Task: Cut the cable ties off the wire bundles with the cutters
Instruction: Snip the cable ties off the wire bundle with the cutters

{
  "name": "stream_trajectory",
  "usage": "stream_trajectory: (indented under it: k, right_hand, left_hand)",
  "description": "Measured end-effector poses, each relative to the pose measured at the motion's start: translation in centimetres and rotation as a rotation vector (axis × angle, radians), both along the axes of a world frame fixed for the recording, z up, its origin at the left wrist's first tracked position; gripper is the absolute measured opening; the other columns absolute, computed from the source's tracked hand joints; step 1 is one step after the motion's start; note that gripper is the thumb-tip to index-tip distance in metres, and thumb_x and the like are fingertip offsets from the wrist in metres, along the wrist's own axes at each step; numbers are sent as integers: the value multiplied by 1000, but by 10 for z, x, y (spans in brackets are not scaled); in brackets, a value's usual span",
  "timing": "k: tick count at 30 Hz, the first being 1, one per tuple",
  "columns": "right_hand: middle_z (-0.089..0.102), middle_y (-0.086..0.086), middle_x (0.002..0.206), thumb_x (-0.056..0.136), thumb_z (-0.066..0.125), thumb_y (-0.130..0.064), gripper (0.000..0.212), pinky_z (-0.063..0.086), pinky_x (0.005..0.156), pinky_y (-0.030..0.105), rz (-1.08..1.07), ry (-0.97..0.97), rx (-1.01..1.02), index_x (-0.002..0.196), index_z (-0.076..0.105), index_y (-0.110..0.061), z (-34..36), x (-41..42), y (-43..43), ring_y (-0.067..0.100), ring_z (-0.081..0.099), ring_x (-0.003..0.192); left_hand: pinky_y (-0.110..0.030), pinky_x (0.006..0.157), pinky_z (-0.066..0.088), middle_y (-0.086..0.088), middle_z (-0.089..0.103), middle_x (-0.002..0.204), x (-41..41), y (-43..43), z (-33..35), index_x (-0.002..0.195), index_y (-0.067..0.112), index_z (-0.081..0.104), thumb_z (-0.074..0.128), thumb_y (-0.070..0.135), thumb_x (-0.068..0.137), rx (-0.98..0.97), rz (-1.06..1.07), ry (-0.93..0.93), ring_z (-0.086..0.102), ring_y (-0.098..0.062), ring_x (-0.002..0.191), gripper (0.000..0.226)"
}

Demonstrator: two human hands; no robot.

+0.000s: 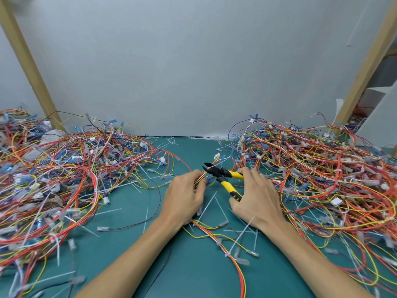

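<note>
My left hand [184, 196] grips a thin wire bundle [200, 178] of red, yellow and white wires at the middle of the green mat. In my right hand [255, 196] are the cutters [223, 176], with yellow and black handles spread apart. The black jaws stand open around the bundle just past my left fingertips, near a white connector [217, 156]. Whether a cable tie sits between the jaws is too small to tell. The bundle's tail [217, 235] trails toward me between my wrists.
A big tangled heap of wire bundles [64, 173] fills the left side, another heap [322, 173] the right. Several cut white cable ties [240, 235] litter the green mat [133, 250]. A grey wall stands behind, with slanted wooden posts [28, 63] at both sides.
</note>
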State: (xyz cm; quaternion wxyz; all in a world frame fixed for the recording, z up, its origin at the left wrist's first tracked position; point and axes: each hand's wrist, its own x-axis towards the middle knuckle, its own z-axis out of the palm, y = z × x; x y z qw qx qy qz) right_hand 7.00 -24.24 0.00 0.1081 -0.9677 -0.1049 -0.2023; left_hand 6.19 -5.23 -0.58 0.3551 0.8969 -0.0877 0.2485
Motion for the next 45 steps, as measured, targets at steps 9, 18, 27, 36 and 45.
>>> stream_trajectory:
  k: [9, 18, 27, 36, 45]
  right_hand:
    - [45, -5, 95, 63, 59, -45, 55, 40, 76, 36, 6, -34, 42, 112, 44, -25, 1, 0, 2, 23, 47, 90]
    - [43, -10, 73, 64, 58, -42, 34, 25, 57, 32, -7, -49, 25, 88, 36, -30, 1, 1, 4, 26, 46, 69]
    - [36, -10, 62, 64, 57, -40, 31, 18, 47, 27, -18, -52, 8, 81, 35, -27, 3, -3, 3, 25, 42, 62]
    - [39, -9, 54, 58, 52, -42, 28, 14, 46, 23, -24, -54, -1, 74, 38, -24, 3, -3, 1, 24, 41, 54]
    - [40, -9, 56, 59, 55, -40, 29, 20, 47, 26, 14, -2, -17, 78, 40, -24, 1, 2, 0, 26, 41, 55]
  left_hand:
    - [-44, 60, 46, -4, 59, 59, 1, 1, 0, 73, 14, 55, 53, 27, 95, -40, -12, 20, 54, -30, 64, 25]
    - [-43, 60, 44, -5, 57, 59, 5, 1, -3, 76, 13, 60, 55, 27, 94, -6, -17, 6, 51, -29, 63, 24]
    - [-42, 61, 45, -6, 60, 61, 2, -1, -1, 79, 12, 62, 55, 28, 94, 0, -5, 38, 56, -30, 66, 23]
    - [-36, 58, 43, 0, 60, 60, -3, -1, 1, 79, 19, 64, 57, 28, 94, -2, -26, 71, 55, -22, 61, 19]
    - [-38, 58, 40, -2, 58, 60, -5, -1, 2, 81, 15, 65, 55, 28, 95, 7, -28, 87, 55, -25, 64, 21]
